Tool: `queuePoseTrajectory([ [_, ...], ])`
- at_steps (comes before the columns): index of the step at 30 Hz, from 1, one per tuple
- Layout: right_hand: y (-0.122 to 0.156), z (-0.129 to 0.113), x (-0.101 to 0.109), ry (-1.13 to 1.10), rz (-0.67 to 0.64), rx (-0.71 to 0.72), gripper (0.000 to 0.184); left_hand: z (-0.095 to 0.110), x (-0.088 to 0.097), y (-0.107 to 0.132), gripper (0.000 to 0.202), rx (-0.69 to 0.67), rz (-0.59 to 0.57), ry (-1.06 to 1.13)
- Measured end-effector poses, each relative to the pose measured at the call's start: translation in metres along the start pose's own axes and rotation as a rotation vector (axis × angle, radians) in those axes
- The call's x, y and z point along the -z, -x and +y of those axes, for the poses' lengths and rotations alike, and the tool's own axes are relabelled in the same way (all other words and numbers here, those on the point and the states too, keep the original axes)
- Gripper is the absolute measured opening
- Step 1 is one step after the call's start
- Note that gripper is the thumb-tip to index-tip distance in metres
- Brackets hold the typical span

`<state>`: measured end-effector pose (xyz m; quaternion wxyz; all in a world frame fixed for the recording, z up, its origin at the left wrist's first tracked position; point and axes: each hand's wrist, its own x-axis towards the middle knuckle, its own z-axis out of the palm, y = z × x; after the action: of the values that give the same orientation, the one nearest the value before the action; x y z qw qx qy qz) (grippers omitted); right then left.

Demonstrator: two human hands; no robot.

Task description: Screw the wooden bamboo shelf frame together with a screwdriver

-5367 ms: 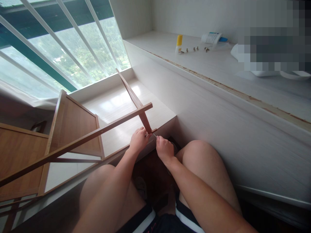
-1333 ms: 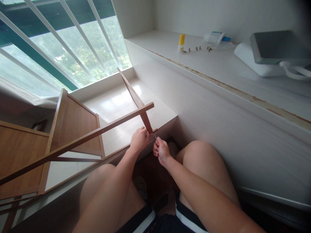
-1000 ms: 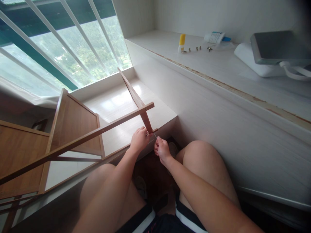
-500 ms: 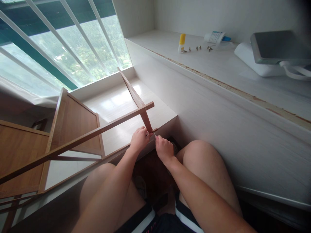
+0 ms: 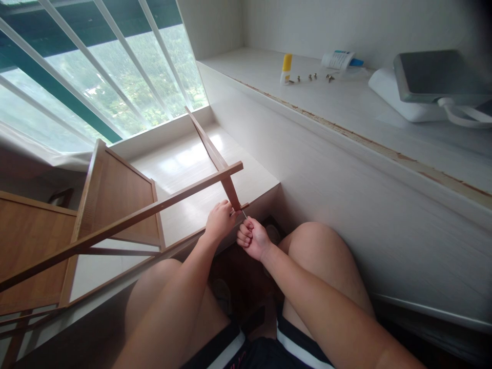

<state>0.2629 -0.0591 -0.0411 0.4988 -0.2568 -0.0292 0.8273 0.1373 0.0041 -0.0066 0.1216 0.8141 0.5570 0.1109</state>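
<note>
A brown wooden shelf frame (image 5: 115, 205) lies tilted across a white window ledge (image 5: 192, 164). Two of its slats meet at a joint (image 5: 230, 177), and one slat runs down to my hands. My left hand (image 5: 220, 220) is closed round the lower end of that slat. My right hand (image 5: 251, 238) is a fist on a thin metal tool (image 5: 244, 214), its tip at the slat's end. My bare knees are below both hands.
A raised white counter (image 5: 346, 107) on the right carries a yellow-capped bottle (image 5: 285, 69), several small screws (image 5: 311, 77), a tube (image 5: 338, 59) and a tablet on a white stand (image 5: 426, 84). Window bars (image 5: 96, 61) fill the upper left.
My right hand has turned on the tool: its wrist rolled so the knuckles now face up and left. My left hand and the frame stay put.
</note>
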Motion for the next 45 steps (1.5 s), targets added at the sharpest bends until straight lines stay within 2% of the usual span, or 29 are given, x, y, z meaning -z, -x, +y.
queuePoseTrajectory([
  [3, 0.0, 0.005, -0.001, 0.008, 0.046, 0.041, 0.036, 0.0, 0.0, 0.0, 0.016, 0.005, -0.004, -0.003],
  [11, -0.006, 0.02, 0.001, 0.301, 0.292, 0.245, 0.034, 0.0, 0.001, 0.0, 0.015, -0.02, 0.0, 0.019],
  [17, -0.008, 0.016, 0.001, 0.339, 0.294, 0.281, 0.035, 0.001, 0.002, -0.001, 0.016, -0.026, 0.0, -0.001],
  [25, -0.013, 0.018, 0.009, 0.428, 0.299, 0.26, 0.036, -0.001, 0.0, 0.0, 0.017, -0.027, 0.005, 0.005],
  [28, -0.015, 0.016, 0.014, 0.724, 0.406, 0.378, 0.039, -0.003, -0.001, 0.0, 0.018, -0.028, 0.008, 0.014],
  [31, -0.013, 0.011, 0.015, 1.258, 0.548, 0.553, 0.043, -0.003, -0.002, 0.0, 0.019, -0.023, 0.004, 0.018],
  [34, -0.006, 0.005, 0.011, 1.724, 0.627, 0.547, 0.042, -0.004, -0.002, -0.001, 0.019, -0.025, 0.006, 0.026],
  [37, 0.001, 0.003, 0.006, 1.976, 0.639, 0.495, 0.04, -0.004, -0.003, -0.001, 0.019, -0.025, 0.015, 0.031],
  [39, 0.002, 0.002, 0.006, 2.008, 0.644, 0.503, 0.039, -0.004, -0.003, -0.001, 0.019, -0.021, 0.013, 0.03],
  [41, -0.001, 0.002, 0.008, 1.93, 0.628, 0.53, 0.039, -0.004, -0.003, -0.001, 0.019, -0.015, 0.009, 0.027],
  [43, -0.005, 0.003, 0.012, 1.728, 0.578, 0.583, 0.039, -0.003, -0.002, -0.001, 0.019, -0.015, 0.004, 0.024],
  [45, -0.011, 0.005, 0.014, 1.383, 0.496, 0.6, 0.04, -0.002, -0.001, -0.001, 0.019, -0.017, 0.002, 0.022],
])
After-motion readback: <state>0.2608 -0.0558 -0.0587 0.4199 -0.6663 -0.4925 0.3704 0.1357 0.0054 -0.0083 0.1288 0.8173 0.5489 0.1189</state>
